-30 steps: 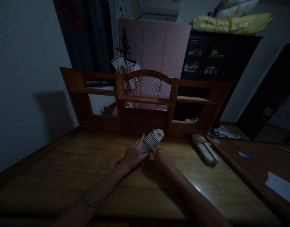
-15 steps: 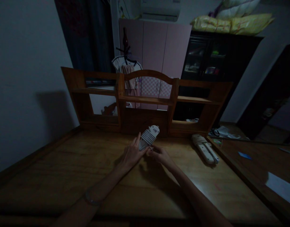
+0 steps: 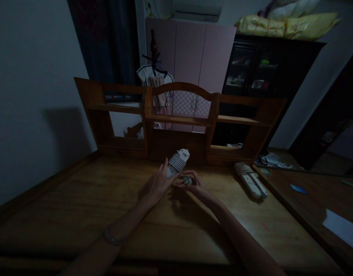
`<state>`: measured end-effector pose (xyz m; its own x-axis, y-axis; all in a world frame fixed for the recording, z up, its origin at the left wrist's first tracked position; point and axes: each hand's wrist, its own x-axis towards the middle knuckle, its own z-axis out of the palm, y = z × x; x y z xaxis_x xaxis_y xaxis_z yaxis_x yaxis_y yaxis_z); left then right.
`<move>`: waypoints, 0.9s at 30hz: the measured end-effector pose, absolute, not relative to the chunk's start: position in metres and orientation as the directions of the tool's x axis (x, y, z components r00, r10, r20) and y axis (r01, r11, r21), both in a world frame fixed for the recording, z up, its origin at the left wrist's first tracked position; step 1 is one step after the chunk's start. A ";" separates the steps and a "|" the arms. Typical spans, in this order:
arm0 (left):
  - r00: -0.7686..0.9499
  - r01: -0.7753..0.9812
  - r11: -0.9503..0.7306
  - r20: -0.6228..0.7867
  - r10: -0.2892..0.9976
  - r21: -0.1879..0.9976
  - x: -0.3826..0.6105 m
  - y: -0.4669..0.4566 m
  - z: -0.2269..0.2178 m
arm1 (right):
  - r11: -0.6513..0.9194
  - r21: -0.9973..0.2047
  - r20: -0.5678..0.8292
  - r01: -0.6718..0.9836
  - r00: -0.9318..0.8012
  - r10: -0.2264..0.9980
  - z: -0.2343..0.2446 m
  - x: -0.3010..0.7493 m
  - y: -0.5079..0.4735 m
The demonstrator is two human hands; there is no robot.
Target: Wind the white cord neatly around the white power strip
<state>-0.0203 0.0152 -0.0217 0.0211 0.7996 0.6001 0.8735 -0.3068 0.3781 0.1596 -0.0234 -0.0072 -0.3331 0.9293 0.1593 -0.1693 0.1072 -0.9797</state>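
Above the glossy wooden desk (image 3: 78, 214), the left hand (image 3: 157, 186) grips a white power strip (image 3: 178, 163) wound with ribbed cord, tilted upward. The right hand (image 3: 195, 184) pinches the plug (image 3: 187, 179) at its lower end. Another long white strip (image 3: 250, 179) lies to the right, below an open wooden shelf unit (image 3: 179, 120).

Off to the right of my fingers I see a second white power strip (image 3: 250, 179) lying flat on the wooden counter (image 3: 78, 199). Just beyond my fingers stands a wooden shelf unit (image 3: 180, 119). Farther back I make out a pink wardrobe (image 3: 190, 57), a dark cabinet (image 3: 262, 69) and yellow bedding (image 3: 285, 25) on top.
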 end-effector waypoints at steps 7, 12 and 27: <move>0.032 0.878 -0.287 0.551 0.834 0.383 -0.022 0.020 -0.027 | 0.294 -0.956 0.290 -0.002 -0.168 0.942 -0.018 0.163 -0.007; 0.092 0.868 -0.308 0.483 0.871 0.389 -0.025 0.024 -0.025 | 0.484 -0.843 0.456 0.236 -0.163 0.875 -0.015 0.165 -0.012; 0.324 0.899 -0.385 0.274 0.906 0.210 0.112 0.003 0.016 | 0.503 -0.422 0.494 0.754 -0.274 0.825 0.073 0.296 -0.017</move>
